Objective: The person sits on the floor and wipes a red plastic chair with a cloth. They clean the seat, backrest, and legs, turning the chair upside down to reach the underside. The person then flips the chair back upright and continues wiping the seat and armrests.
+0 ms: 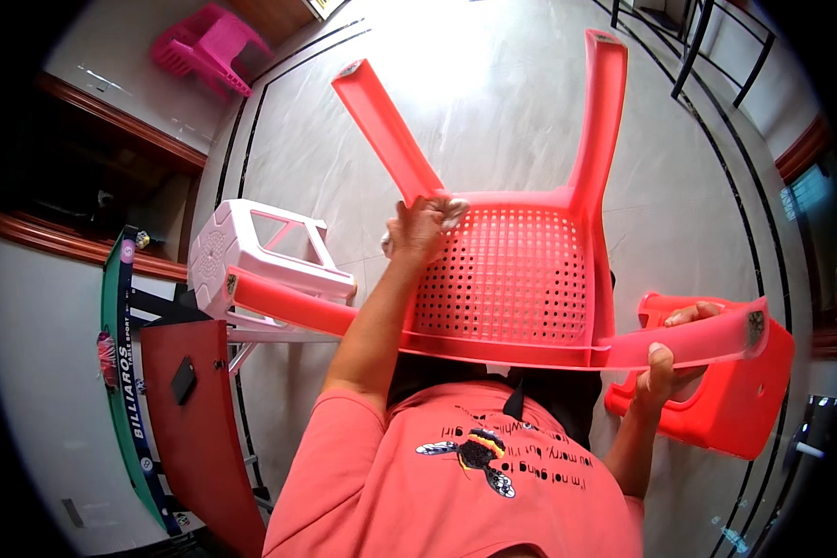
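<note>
An upturned red plastic chair [502, 279] rests before me at my lap, its perforated seat underside facing up and its legs spread outward. The hollow leg ends look dirty. My left hand [418, 230] presses a crumpled pale cloth [455, 211] onto the seat's far left corner, at the base of a leg. My right hand [654, 383] grips the near right leg [715, 338], thumb on the near side and fingertips over the far edge. The chair's backrest, if it has one, is hidden.
A pale pink plastic stool [213, 268] lies tipped at left, and a red plastic stool [746, 390] is at right. Left of me are a red tabletop [181, 432] bearing a dark phone [184, 381] and a small billiards table [127, 356]. Magenta plastic chairs [213, 45] stand far left.
</note>
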